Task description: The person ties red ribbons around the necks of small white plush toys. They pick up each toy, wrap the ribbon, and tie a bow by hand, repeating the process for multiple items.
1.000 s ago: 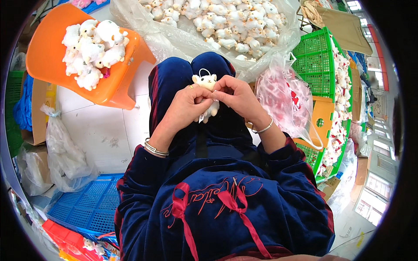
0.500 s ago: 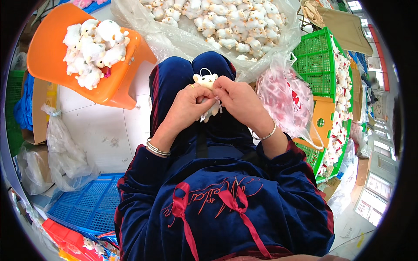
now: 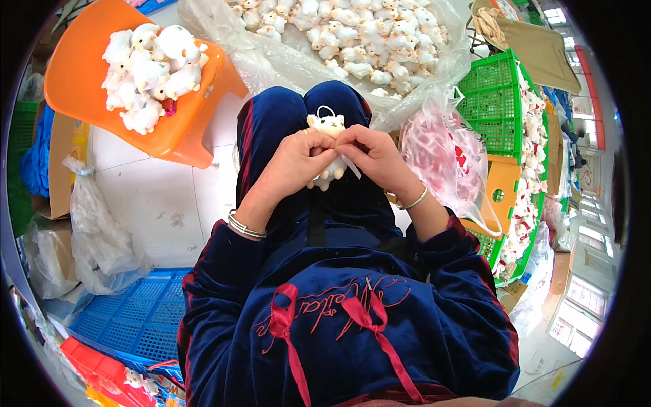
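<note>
Plush toy (image 3: 328,174) | head beyond left grip (image 3: 291,163), right grip (image 3: 380,159) | feet nearer

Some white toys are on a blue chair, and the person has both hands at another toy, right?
Almost: the chair is orange, not blue, as the head view shows. Some white toys are on it, and the left hand and right hand are at another toy.

Red script (image 3: 324,313), perhaps embroidered, crosses the blue top (image 3: 441,325).
</note>
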Demonstrator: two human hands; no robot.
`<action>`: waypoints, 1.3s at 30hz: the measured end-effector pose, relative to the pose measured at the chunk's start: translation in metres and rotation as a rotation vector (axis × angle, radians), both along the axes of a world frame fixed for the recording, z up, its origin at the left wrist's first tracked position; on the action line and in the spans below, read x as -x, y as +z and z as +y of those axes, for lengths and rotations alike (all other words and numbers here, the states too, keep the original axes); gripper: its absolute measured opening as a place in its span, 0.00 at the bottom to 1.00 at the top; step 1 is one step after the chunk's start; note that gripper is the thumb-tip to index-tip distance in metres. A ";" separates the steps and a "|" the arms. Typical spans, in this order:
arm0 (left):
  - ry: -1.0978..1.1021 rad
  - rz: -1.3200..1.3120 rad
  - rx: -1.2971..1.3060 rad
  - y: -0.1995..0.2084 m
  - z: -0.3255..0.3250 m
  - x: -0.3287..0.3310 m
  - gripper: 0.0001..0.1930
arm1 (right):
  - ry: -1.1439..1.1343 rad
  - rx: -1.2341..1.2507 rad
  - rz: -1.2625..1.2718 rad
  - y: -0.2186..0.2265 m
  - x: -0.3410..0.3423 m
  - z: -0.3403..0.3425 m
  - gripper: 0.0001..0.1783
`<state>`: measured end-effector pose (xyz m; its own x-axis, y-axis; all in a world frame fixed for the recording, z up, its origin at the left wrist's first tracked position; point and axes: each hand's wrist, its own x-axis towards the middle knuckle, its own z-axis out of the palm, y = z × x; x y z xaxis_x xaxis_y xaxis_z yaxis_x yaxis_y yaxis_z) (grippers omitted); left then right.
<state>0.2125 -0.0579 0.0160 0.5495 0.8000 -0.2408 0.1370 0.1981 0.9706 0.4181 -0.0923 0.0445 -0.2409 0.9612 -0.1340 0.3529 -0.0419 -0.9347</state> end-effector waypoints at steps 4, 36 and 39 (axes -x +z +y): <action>-0.011 -0.029 0.014 -0.001 0.000 0.000 0.08 | 0.141 -0.018 -0.003 0.003 -0.011 0.007 0.03; 0.011 -0.034 0.012 -0.007 0.005 0.001 0.08 | 0.021 0.220 -0.116 0.002 -0.006 -0.028 0.07; 0.008 -0.029 0.027 -0.006 0.005 0.001 0.08 | -0.151 0.210 -0.040 -0.002 -0.001 -0.028 0.10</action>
<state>0.2115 -0.0525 0.0101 0.5506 0.7977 -0.2460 0.1070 0.2248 0.9685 0.4191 -0.1204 0.0430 -0.0870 0.9359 -0.3414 0.3644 -0.2890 -0.8853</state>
